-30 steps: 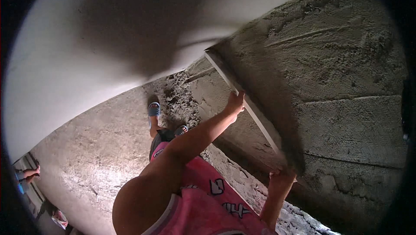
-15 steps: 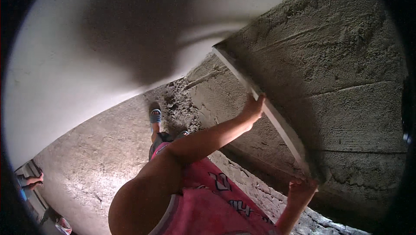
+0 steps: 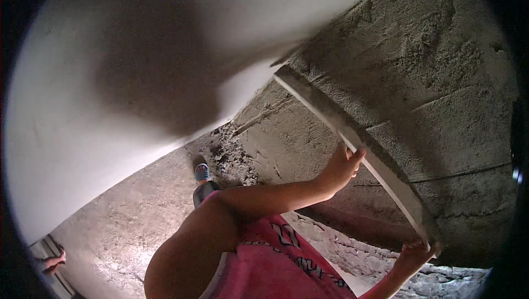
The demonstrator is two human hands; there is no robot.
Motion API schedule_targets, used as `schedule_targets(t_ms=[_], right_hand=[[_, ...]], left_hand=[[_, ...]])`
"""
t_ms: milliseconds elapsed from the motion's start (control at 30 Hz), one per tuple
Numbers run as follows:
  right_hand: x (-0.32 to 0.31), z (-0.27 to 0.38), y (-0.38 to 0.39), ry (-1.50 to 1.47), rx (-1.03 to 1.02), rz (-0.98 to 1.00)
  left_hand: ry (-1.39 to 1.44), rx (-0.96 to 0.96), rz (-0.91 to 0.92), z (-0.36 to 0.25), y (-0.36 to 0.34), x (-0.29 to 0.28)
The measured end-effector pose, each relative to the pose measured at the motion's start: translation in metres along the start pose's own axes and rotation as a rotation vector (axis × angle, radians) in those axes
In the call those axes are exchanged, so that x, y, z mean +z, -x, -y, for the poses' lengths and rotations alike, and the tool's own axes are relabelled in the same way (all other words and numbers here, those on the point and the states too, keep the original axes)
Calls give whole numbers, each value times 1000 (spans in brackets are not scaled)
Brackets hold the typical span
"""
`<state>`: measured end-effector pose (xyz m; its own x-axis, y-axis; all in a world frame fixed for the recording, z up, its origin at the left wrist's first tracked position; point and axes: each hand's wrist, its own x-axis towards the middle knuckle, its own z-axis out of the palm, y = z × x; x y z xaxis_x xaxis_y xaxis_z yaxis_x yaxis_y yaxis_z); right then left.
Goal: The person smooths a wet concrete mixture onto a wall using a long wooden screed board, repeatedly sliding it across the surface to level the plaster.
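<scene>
Diagonally, long bar [image 3: 392, 187] slants from upper centre to lower right of frame, across rough grey wall [image 3: 468, 133]. Left hand [image 3: 343, 168], right of centre, grip closed on bar's midsection; right hand [image 3: 413, 259], grip closed round its lower end.

Board [image 3: 390, 181], one: long, narrow, pale-faced, with a darker grey long side; held by me at a slant along the rough grey wall [image 3: 468, 133].

Floor [image 3: 118, 219], rough, grey-brown: dark, lumpy rubble [image 3: 230, 153] is lying in the far corner; one blue-grey slide sandal [image 3: 202, 174] is resting just beside it.
</scene>
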<state>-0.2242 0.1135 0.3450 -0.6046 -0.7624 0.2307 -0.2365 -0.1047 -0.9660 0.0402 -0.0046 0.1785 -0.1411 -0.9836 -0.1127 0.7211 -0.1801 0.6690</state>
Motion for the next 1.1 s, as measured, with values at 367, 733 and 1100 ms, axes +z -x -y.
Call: schedule_targets(t_ms=[367,733,1100], right_hand=[[88,-115,55,495,-157,116],[206,-471,195,1439,-101,838],[214,-548,228,870,-269,666]], left_hand=[[609,-483,-67,167,46,-183],[593,-591,-627,296,170,-327],[707,-326,-704,345,212,-327]])
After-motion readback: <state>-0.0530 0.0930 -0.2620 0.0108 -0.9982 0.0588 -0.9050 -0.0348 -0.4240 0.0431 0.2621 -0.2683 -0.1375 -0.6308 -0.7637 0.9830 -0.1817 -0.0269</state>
